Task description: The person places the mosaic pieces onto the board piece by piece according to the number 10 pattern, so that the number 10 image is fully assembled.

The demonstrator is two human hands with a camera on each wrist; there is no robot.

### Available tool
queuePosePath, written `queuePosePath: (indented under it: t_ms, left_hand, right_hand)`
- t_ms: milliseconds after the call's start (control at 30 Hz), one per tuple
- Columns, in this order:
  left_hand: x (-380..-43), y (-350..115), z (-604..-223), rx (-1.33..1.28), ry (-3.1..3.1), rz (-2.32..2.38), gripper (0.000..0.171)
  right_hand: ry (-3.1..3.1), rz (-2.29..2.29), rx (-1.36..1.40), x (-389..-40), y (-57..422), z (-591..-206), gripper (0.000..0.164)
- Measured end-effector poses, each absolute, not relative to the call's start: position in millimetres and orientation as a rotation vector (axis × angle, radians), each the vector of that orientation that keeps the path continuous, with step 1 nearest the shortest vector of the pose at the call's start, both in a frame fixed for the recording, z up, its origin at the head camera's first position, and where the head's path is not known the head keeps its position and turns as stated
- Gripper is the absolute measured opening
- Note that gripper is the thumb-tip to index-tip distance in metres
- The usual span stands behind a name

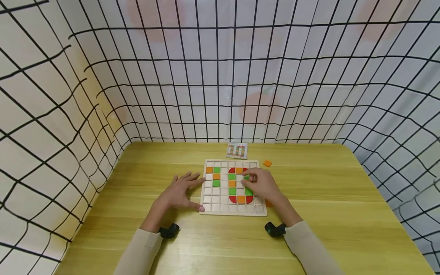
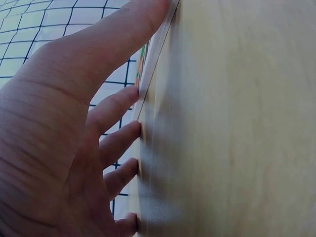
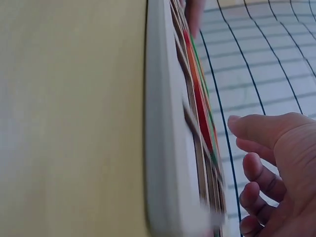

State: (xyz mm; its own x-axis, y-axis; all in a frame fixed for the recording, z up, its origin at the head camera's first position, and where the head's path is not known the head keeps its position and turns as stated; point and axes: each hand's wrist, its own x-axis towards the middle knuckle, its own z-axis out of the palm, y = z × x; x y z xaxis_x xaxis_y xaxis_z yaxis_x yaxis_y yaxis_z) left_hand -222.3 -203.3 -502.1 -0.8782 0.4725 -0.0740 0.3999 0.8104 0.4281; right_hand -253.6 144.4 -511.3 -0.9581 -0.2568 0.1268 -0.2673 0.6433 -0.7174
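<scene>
A pale wooden grid board (image 1: 216,208) lies on the table, with red, orange and green tiles set in its cells. My left hand (image 1: 182,193) is spread along the board's left edge, thumb at the near corner, fingertips at its side. My right hand (image 1: 262,185) is over the board's right part, thumb and index fingertip on either side of a green tile (image 1: 246,177). In the right wrist view, the right fingers curl close over the board; I cannot tell whether they pinch the tile. Red corner tiles (image 1: 232,199) and orange tiles (image 1: 241,199) form the pattern's near side.
Behind the board lies a small printed pattern card (image 1: 236,150). A loose orange tile (image 1: 267,163) rests by the far right corner; another orange tile (image 1: 268,203) shows partly under the right wrist. A black wire grid (image 1: 233,84) rises behind the table and along both sides.
</scene>
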Motion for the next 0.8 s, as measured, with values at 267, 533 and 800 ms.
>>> queuePosePath:
  t_ms: [267,533,800]
  left_hand:
    - [-221.0,-203.8,-502.9,0.695,2.82,0.624,0.108]
    - [-220.9,-204.0,-502.2,0.69,2.816,0.619,0.108]
    - [-220.4,-204.3,-502.6,0.679,2.813,0.624,0.108]
  right_hand:
    - [-2.877,1.231,0.329,-248.7,194.3,-510.1,0.028]
    - [-2.906,1.168,0.292,-244.3,231.7,-518.7,0.029]
    - [-2.923,1.154,0.293,-244.5,261.1,-523.0,0.037]
